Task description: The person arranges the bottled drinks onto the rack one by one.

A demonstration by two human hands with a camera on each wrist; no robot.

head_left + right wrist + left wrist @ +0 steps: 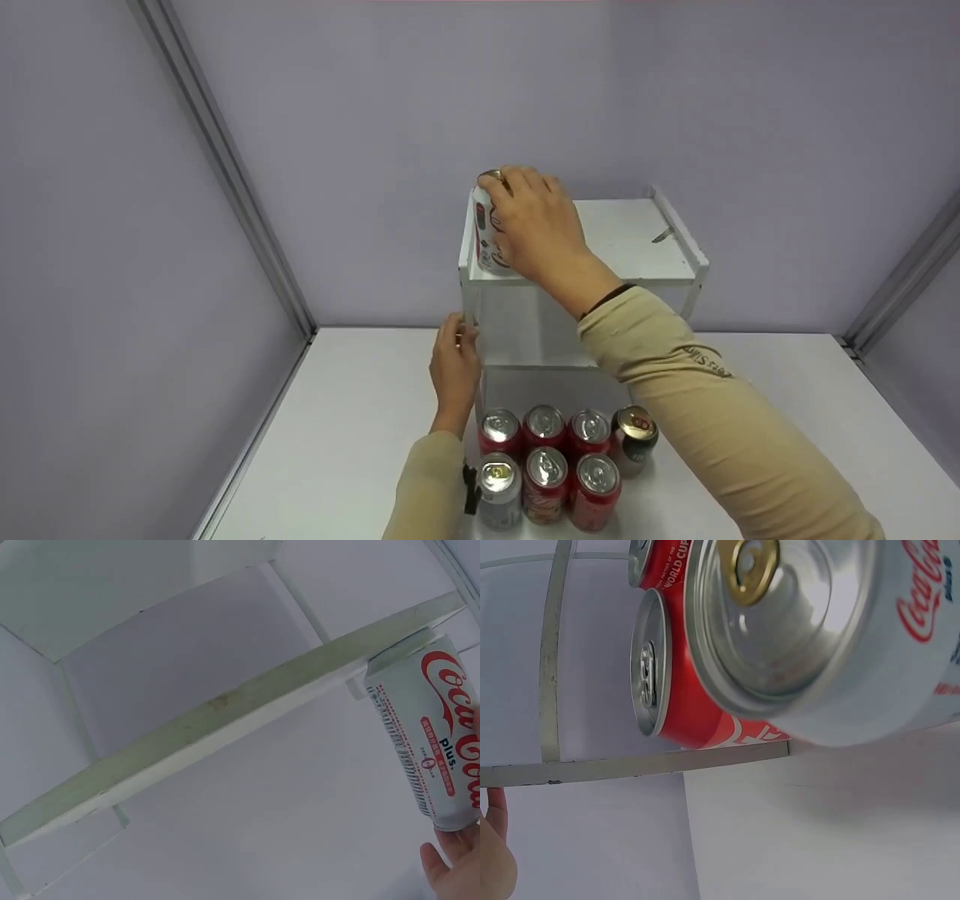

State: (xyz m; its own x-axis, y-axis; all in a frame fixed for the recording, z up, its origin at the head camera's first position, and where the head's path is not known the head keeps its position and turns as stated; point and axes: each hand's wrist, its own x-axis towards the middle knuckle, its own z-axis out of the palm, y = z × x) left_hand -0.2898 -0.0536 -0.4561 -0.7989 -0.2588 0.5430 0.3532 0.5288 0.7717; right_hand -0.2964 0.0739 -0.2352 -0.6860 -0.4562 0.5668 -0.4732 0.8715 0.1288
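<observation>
My right hand (pixel 536 217) holds a white Coca-Cola can (pixel 487 232) from above, fingers around its upper part. This can (pixel 427 727) stands upright at the left end of the white shelf's top board (pixel 615 232), near the front edge. In the right wrist view, fingertips (pixel 450 855) show at the can's top end. Lower down, my left hand (pixel 455 371) rests beside the shelf's left front post (pixel 470 300), its fingers relaxed. One finger of that hand (pixel 496 810) touches the shelf frame (pixel 630 769) in the left wrist view.
Several cans stand in two rows before the shelf: red cans (pixel 546 484), a silver-white can (pixel 500 495) at front left and a dark can with a gold lid (pixel 636 442) at back right. A small strip (pixel 663 235) lies on the top board. Grey walls surround the white table (pixel 337 420).
</observation>
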